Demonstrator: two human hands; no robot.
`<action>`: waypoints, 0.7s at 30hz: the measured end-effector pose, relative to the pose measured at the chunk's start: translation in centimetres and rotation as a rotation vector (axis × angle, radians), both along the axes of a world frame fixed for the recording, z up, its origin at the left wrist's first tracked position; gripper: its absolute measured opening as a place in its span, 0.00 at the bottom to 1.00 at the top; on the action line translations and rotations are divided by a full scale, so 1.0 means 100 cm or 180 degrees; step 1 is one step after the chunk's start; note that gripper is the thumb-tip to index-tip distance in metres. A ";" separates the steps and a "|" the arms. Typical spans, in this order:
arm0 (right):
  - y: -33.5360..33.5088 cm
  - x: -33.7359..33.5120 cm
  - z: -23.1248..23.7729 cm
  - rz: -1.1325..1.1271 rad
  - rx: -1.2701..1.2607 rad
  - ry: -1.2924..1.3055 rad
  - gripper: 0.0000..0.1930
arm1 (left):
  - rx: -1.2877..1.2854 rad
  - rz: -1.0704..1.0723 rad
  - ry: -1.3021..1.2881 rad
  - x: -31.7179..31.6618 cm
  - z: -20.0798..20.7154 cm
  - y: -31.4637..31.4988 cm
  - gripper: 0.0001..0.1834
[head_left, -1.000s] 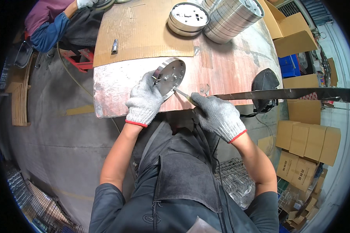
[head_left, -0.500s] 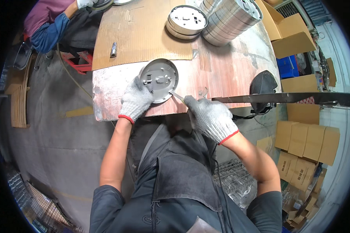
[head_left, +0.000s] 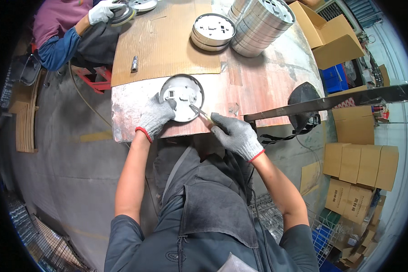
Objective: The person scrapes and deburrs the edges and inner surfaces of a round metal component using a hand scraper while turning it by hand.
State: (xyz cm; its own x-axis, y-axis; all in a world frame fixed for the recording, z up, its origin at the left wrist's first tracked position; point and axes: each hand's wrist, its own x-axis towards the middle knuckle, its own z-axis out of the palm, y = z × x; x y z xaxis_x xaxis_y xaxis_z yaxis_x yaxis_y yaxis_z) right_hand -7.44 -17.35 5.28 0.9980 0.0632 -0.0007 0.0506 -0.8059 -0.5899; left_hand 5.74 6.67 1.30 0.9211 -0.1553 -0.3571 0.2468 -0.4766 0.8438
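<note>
Near the table's front edge, a round, shallow grey metal housing [head_left: 182, 109] with a raised rim and small posts and cut-outs inside stands tilted. My left hand [head_left: 157, 114], in a grey knit glove with a red cuff, grips its lower left rim, thumb over the inside. In my right hand [head_left: 235, 132], gloved alike, is a slim hand tool [head_left: 201, 111] with a pale handle and a narrow metal blade. The blade's tip is at the inner face of the housing, right of its middle; whether it touches cannot be made out.
Stacked round metal housings [head_left: 261, 27] stand at the far right of the table, beside a shorter stack [head_left: 213, 28]. A metal socket [head_left: 134, 64] lies on the cardboard sheet [head_left: 167, 50]. A dark bar [head_left: 331, 103] crosses at right by a black pouch [head_left: 302, 97]. A co-worker's gloved hand [head_left: 102, 12] holds a round sander.
The tool's tip has moved from the housing's lower right rim to its inner face. My right hand has shifted slightly left. The housing's inside now looks brighter. The whole view has shifted a little.
</note>
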 end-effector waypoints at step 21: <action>-0.006 -0.025 0.037 0.0186 -0.0834 0.0431 0.20 | 0.0277 -0.0183 -0.1497 -0.034 -0.005 -0.033 0.23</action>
